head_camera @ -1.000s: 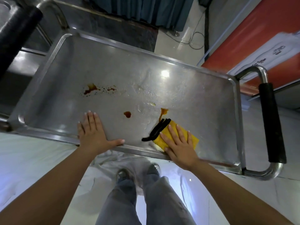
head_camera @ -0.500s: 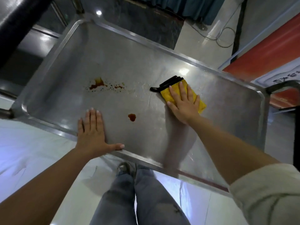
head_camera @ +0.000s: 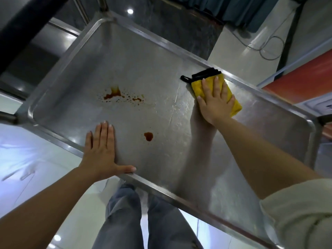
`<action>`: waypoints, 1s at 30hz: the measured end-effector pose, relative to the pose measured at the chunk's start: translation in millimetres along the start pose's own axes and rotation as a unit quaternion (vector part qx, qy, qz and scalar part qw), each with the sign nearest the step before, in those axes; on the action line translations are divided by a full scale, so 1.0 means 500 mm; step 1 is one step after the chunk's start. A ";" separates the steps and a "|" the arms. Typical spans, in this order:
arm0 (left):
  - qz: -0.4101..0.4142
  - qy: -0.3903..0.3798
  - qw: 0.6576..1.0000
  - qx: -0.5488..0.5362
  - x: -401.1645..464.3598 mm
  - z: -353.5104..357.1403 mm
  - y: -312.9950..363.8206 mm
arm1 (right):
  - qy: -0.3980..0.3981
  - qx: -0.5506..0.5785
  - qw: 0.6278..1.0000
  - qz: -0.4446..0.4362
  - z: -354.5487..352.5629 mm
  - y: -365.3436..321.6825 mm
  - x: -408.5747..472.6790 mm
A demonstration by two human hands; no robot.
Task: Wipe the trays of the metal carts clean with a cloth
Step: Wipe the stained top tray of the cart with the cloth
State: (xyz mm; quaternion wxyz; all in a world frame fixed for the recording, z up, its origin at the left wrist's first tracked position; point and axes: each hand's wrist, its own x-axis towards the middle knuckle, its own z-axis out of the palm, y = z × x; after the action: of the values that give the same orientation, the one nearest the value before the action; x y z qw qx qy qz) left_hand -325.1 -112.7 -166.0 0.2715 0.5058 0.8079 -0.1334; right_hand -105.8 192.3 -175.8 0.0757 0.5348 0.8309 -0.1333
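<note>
A pale glossy floor (head_camera: 27, 159) surrounds the steel cart tray (head_camera: 260, 133), which carries a brown splatter (head_camera: 115, 95) toward its far left and a round brown spot (head_camera: 148, 136) nearer the middle. The right hand (head_camera: 214, 103) presses flat, fingers straight, on the yellow cloth (head_camera: 233, 105) at the tray's far rim. The left hand (head_camera: 102, 151) rests flat and relaxed on the near rim, holding nothing.
</note>
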 end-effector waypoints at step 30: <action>0.073 0.152 0.986 0.000 0.150 -0.087 -0.285 | 0.069 -0.013 0.993 -0.099 0.144 -0.248 -0.418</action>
State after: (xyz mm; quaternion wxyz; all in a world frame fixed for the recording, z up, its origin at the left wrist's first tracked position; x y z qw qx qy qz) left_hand -490.5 -99.9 -181.7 0.1543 0.5777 0.8008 -0.0351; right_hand -132.6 -59.8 -170.8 0.0112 0.4568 0.8847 -0.0919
